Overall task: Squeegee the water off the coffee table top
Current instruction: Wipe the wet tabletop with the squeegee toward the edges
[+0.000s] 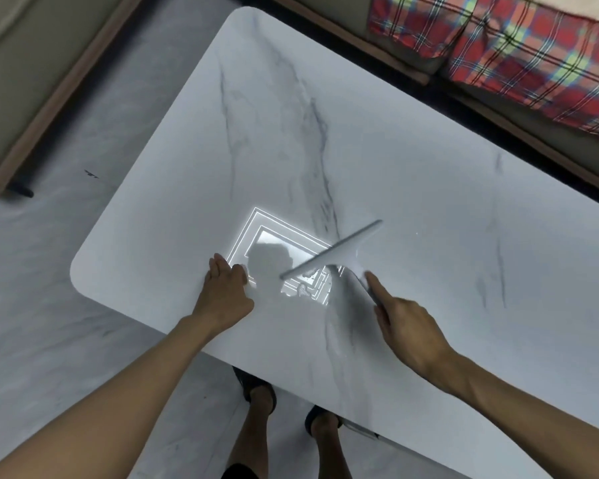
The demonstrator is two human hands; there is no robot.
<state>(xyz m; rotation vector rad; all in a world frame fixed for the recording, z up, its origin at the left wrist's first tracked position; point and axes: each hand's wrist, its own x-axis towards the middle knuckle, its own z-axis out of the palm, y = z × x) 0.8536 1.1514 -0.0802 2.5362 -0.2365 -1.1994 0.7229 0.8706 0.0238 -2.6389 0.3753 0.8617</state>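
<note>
Tabletop (412, 202): white marble-look slab with thin grey veins, rounded corners and a glossy finish. It runs diagonally from the upper left to the lower right of the view.

Squeegee (332, 252): pale grey, with a long straight blade and a short handle. The blade is motion-blurred. It lies slantwise over the near-middle of the tabletop, its low end toward us and its high end pointing away to the right. We cannot tell whether the blade edge touches the surface.

Right hand (407, 328): wrapped around the squeegee handle, with the index finger (374, 283) stretched straight along it toward the blade.

Left hand (223, 293): laid palm-down on the tabletop near the left edge, fingers straight and together, gripping nothing. The two hands are apart, with the blade's low end between them.

Water (339, 323): a thin shiny film below the blade, which darkens the marble in a streak running toward the near edge. Next to it the wet gloss mirrors a bright square ceiling light (256, 219) and a dark head shape.

Around:
- Floor (49, 305): grey tile with a stone pattern.
- Beyond the far edge, a sofa (519, 133) with a wooden base rail carries red plaid cushions (533, 53) with green and white lines.
- A second beige seat (32, 74) with wood trim stands at the upper left, well apart from the tabletop.
- Our person's feet in dark sandals (256, 387) stand just beside the near edge.
</note>
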